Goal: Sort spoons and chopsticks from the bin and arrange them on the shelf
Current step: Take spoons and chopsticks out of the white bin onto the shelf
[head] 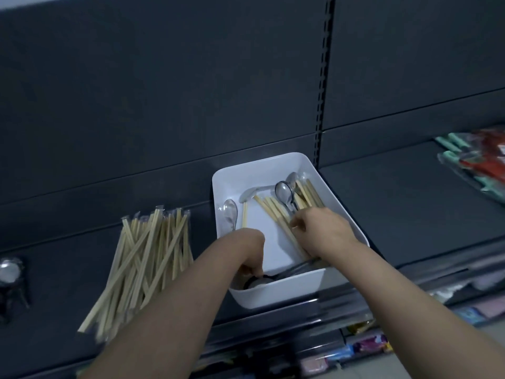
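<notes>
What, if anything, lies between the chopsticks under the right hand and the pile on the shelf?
The left wall of the bin and the left hand, reaching into its near corner, lie between those chopsticks and the pile.

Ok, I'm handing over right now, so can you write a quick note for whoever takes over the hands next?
Left hand: fingers curled on a spoon at the bin's near-left corner.
Right hand: pinching chopsticks inside the bin.
Done: a chopstick pile lies on the shelf left of the bin; what look like wrapped spoons sit at the far left.
Left: more spoons and chopsticks in the bin to sort out onto the shelf.
</notes>
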`<state>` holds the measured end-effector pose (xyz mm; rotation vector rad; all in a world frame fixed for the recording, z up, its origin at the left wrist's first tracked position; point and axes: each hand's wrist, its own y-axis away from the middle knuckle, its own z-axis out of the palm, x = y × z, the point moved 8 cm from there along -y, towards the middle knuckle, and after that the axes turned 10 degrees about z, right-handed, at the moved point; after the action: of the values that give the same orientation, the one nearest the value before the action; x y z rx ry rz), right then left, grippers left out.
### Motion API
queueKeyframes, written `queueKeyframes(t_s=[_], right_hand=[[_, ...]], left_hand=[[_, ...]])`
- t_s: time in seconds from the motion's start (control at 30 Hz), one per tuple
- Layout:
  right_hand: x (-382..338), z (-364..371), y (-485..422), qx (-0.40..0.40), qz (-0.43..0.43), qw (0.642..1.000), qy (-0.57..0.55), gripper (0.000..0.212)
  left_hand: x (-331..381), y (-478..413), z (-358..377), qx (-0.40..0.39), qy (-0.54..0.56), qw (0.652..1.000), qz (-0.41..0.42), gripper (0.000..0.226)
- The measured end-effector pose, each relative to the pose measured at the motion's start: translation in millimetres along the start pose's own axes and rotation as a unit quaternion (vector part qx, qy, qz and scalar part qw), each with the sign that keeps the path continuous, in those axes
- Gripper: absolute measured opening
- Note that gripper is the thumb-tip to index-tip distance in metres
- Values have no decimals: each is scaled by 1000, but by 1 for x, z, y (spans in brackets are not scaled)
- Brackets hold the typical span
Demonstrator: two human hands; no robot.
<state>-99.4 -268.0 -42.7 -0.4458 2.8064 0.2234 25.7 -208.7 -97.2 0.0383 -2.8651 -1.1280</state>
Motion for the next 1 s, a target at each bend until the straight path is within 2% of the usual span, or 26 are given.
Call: queueKeyframes(t_s=[0.07,0.17,0.3,0.37,0.47,0.53,0.6,0.67,0.73,0.77,0.8,0.9,1.0], right_hand=[[0,1,-4,-7,-9,1000,-9,31],[-1,3,-7,-19,-21,999,-20,30],[-4,7,-10,-42,-35,998,-25,26],[-4,12,-11,-67,-42,996,-27,26],[-4,23,-12,-111,-50,992,-12,24],[-6,31,-14,-136,-46,990,8,22],[-6,38,-17,-152,-33,988,21,23],[-6,42,-19,-165,-23,986,21,23],[-6,38,-22,-161,-14,987,1,21],[-4,34,-24,-150,-3,989,-14,18],[-1,27,-26,-132,10,991,-29,16],[6,11,-35,-76,44,995,-54,11],[3,4,-41,-71,40,995,-61,14]], left_hand=[[0,5,0,7,39,999,1,14],[-1,8,4,-26,96,995,16,28],[1,4,15,-64,46,997,22,26],[-1,-1,8,-11,58,998,9,25],[-12,-8,-22,152,91,984,-24,22],[-18,-8,-39,263,160,951,-23,19],[-23,-3,-46,351,287,891,-19,20],[-28,1,-45,398,413,819,-9,23],[-33,4,-43,421,449,788,-23,27],[-35,5,-43,424,440,791,-40,30],[-37,6,-43,416,404,812,-63,32],[-36,8,-42,344,238,897,-140,43],[-34,7,-34,284,189,921,-189,55]])
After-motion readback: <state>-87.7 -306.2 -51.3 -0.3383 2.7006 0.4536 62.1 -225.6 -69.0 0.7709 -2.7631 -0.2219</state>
